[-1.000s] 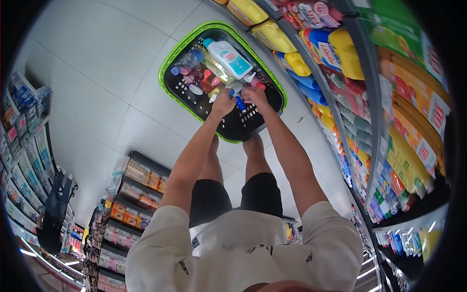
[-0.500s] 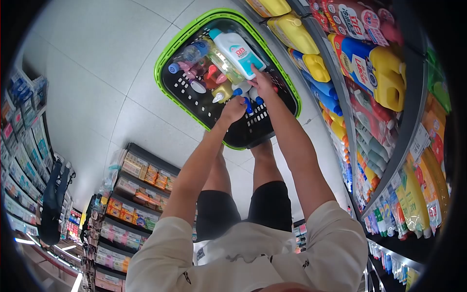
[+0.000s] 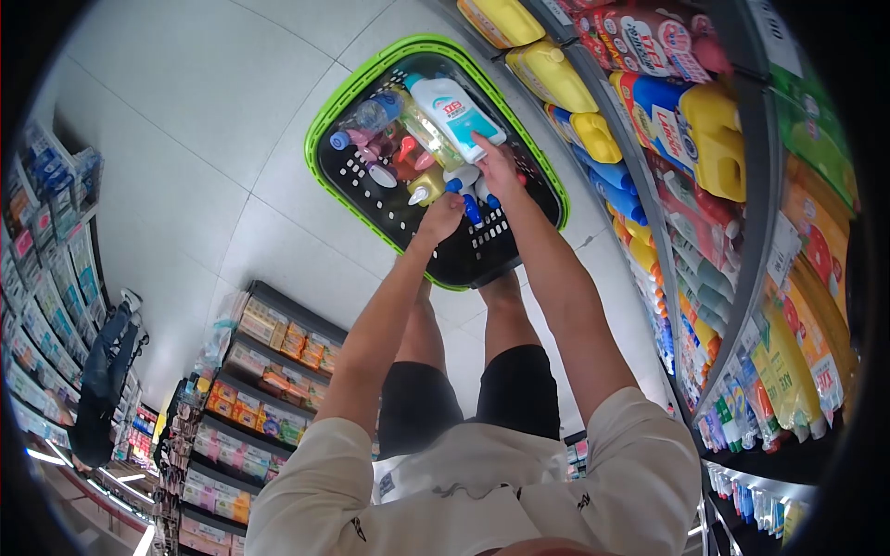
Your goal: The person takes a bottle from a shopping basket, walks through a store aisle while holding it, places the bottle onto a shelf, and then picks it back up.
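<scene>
Diagonally, a white bottle (image 3: 454,113) with teal cap and patch is lying in the green-rimmed black shopping basket (image 3: 464,261), cap pointing forward-left, its label showing red Chinese characters. The right hand (image 3: 499,170), half open, is touching its base; the left hand (image 3: 443,219) is resting curled beside a blue cap (image 3: 453,185), its hold unclear.

"AXE" on yellow pouch (image 3: 783,373)
</scene>
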A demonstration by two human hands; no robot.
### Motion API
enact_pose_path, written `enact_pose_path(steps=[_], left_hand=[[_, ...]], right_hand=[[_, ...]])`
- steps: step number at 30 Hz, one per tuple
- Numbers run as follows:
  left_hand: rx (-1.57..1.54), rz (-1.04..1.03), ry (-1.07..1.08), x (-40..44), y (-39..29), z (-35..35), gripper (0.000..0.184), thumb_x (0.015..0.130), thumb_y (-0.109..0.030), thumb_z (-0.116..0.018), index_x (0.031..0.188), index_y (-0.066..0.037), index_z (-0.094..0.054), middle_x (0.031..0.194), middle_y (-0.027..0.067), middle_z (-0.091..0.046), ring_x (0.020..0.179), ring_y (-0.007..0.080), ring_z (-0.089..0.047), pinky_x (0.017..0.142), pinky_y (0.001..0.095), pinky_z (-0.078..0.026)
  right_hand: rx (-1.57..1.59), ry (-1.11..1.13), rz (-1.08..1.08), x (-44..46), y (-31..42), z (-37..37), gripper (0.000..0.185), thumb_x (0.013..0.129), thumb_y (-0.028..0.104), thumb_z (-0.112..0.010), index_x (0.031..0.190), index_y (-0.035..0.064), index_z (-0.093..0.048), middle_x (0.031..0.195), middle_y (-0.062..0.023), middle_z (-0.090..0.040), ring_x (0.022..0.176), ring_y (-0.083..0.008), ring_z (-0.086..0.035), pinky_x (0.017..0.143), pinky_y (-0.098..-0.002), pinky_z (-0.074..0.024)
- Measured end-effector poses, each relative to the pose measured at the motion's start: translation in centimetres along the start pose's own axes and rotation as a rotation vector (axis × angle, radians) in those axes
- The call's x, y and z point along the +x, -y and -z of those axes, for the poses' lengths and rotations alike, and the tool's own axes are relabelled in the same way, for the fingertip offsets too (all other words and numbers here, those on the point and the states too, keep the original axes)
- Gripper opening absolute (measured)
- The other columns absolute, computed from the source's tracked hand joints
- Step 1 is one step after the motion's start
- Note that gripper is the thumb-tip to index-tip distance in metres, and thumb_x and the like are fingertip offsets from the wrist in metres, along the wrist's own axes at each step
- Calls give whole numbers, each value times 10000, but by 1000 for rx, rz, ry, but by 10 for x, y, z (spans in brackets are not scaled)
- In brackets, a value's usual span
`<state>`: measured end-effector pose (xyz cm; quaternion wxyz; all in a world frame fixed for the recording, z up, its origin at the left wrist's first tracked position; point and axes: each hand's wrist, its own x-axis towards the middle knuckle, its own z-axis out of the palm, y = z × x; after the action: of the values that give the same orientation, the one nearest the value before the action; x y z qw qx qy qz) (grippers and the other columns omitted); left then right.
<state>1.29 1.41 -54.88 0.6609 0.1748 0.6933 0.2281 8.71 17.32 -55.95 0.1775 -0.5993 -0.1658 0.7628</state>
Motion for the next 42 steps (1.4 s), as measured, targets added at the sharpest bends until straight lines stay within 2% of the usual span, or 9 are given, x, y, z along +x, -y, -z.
enact_pose_path(steps=[7, 9, 12, 19, 21, 24, 26, 29, 42], left_hand=[[-437, 50, 72, -86, -91, 38, 383, 921, -249, -469, 1211, -3, -506, 1110, 104, -613, 1023, 185, -581, 821, 306, -447], [-862, 83, 73, -122, -120, 48, 421, 906, -295, -486, 1221, -15, -493, 1121, 86, -605, 1073, 183, -546, 873, 304, -417], [-1020, -64, 200, -178, -158, 60, 470, 903, -332, -500, 1262, -34, -444, 1244, 74, -510, 1131, 193, -499, 901, 327, -403], [-979, -359, 358, -303, -268, 71, 468, 871, -315, -571, 1261, -82, -460, 1255, 49, -519, 1128, 209, -505, 965, 379, -383], [-920, -538, 422, -330, -293, 70, 573, 837, -387, -599, 1285, -63, -447, 1273, 83, -520, 1151, 233, -502, 983, 392, -393], [-829, -598, 506, -365, -323, 68, 642, 780, -385, -662, 1277, -37, -450, 1245, 100, -539, 1129, 252, -525, 987, 405, -394], [-849, -592, 465, -386, -336, 66, 707, 747, -344, -687, 1302, -4, -412, 1288, 132, -512, 1145, 280, -523, 1007, 422, -391], [-1025, -696, 599, -402, -350, 66, 528, 797, -163, -619, 1256, 15, -430, 1194, 150, -554, 1122, 289, -534, 981, 437, -427], [-1011, -742, 689, -432, -363, 86, 603, 769, -229, -644, 1267, 21, -415, 1194, 157, -550, 1117, 299, -542, 988, 435, -417]], right_hand=[[5, 29, 7, -122, 46, -24, 386, 776, 154, -704, 1129, 65, -576, 1053, -31, -625, 959, -148, -595, 806, -310, -459], [31, 44, 33, -173, 59, -26, 368, 812, 145, -671, 1154, 69, -556, 1068, -34, -619, 973, -147, -596, 820, -310, -469], [125, 107, 70, -252, 79, -29, 351, 857, 137, -622, 1184, 56, -524, 1103, -47, -607, 998, -157, -598, 863, -332, -483], [264, 178, 254, -432, 144, -70, 398, 880, 108, -589, 1249, 24, -467, 1161, -68, -577, 1050, -175, -580, 869, -340, -485], [343, 289, 339, -468, 156, -82, 426, 879, 96, -582, 1272, 24, -434, 1179, -74, -565, 1049, -181, -582, 870, -347, -490], [363, 360, 436, -518, 169, -104, 453, 875, 86, -581, 1288, 19, -406, 1197, -80, -551, 1064, -185, -572, 893, -351, -476], [375, 368, 484, -534, 170, -114, 451, 872, 71, -576, 1286, 14, -407, 1204, -89, -545, 1091, -189, -553, 918, -350, -462], [386, 404, 534, -546, 174, -119, 471, 854, 31, -581, 1288, 10, -399, 1215, -96, -535, 1121, -186, -529, 920, -343, -462], [-60, 394, 650, -576, 185, -127, 479, 895, 170, -594, 1306, 18, -401, 1214, -70, -539, 1049, -160, -563, 868, -322, -480]])
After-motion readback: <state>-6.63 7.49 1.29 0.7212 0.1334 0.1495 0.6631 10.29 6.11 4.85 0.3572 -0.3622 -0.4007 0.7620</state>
